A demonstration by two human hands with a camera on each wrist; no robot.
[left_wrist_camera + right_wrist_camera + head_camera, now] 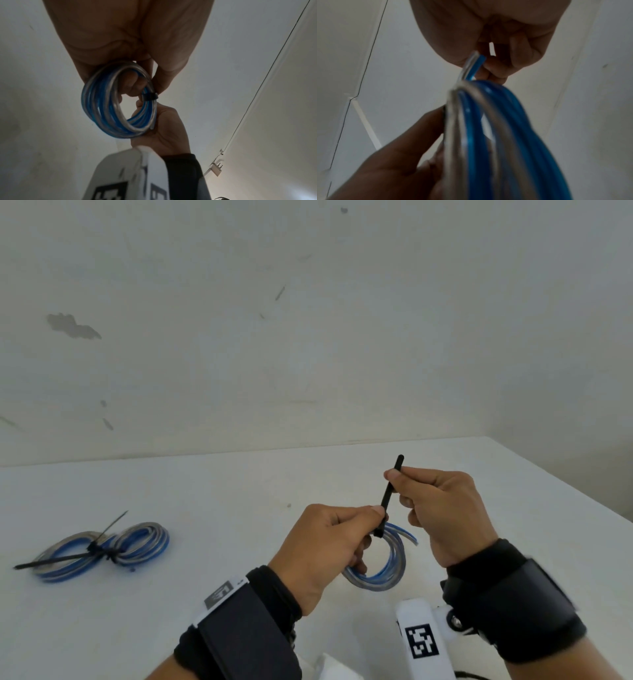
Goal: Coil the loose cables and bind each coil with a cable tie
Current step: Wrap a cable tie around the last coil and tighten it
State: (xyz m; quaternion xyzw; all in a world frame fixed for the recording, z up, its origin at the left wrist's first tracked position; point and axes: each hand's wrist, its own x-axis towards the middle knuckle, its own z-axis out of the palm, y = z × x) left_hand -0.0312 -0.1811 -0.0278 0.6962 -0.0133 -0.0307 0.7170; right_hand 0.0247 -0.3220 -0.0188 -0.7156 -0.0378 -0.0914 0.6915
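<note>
My left hand [329, 539] holds a small coil of blue and clear cable [390, 566] just above the white table, thumb and fingers pinching it at the head of a black cable tie [388, 501]. The tie wraps the coil [109, 108] as a black band [150, 96]. My right hand [435, 508] pinches the tie's tail, which sticks up and away past the fingertips. In the right wrist view the coil [488, 135] fills the foreground, one cut end [474, 65] pointing at my curled fingers.
A second blue and clear cable bundle [102, 549], bound in a figure eight with two black ties [102, 549], lies on the white table [239, 491] at the left. A marked white wall stands behind; the table's right edge [565, 484] is near.
</note>
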